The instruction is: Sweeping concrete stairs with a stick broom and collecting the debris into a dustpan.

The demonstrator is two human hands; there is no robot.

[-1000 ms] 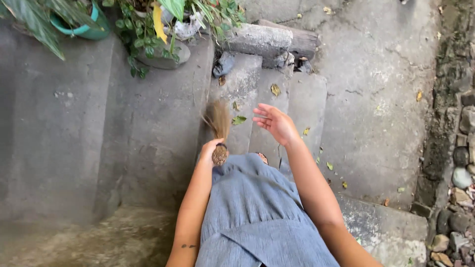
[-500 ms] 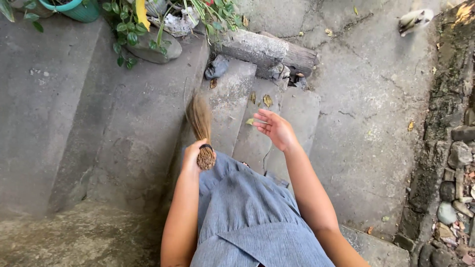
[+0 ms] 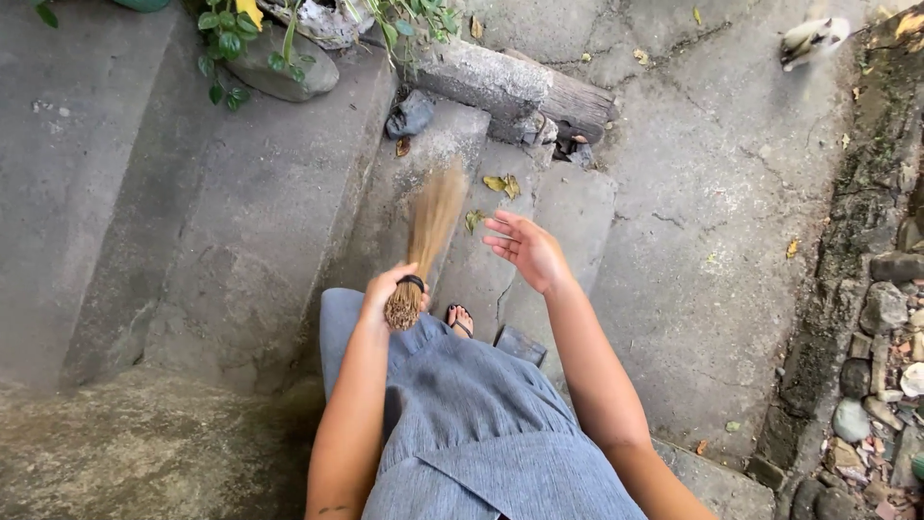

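My left hand grips the bound end of a short stick broom. Its brown bristles are blurred and point away from me over the concrete step. My right hand hangs open, palm up, just right of the broom and touches nothing. A few yellow-green fallen leaves lie on the step beyond both hands. My sandalled foot shows under the grey dress, on the step below the broom.
A raised concrete ledge runs along the left. Potted plants stand at the top left, a concrete block lies across the top. Stones and rubble line the right edge. A small animal is at the top right.
The broom's bristles have swung from left to right across the step, toward the leaves. My right hand stayed open and drifted slightly. The view shifted down the steps.
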